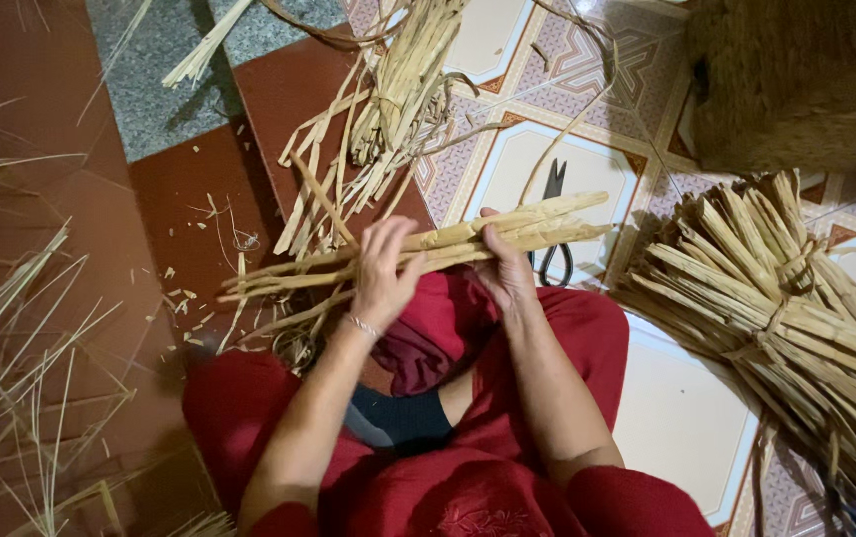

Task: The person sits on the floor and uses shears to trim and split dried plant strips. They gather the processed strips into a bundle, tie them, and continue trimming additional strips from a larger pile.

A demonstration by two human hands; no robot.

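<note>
In the head view, a bundle of pale dried stalks [448, 242] is held level above the lap, across the red-clothed knees, so that its length runs from the brown floor tiles at the left to the patterned tiles at the right; the left hand [385, 273] is laid over the middle of the bundle, its fingers slightly spread and curled round the stalks, seemingly to keep them gathered; the right hand [504, 267] is closed round the bundle just beside it, thumb on top, fingers hidden beneath, so their exact state cannot be told; a thin bracelet [360, 325] is worn on the left wrist; a pair of black scissors [553, 227] is left on the patterned tile just beyond the right hand, within reach; a large tied sheaf of stalks [786, 298] is laid at the right edge of the floor, near a woven basket [796, 80] in the top right corner; loose strips [388, 119] are scattered beyond the bundle; thin green grass blades [20, 348] are spread along the left edge
</note>
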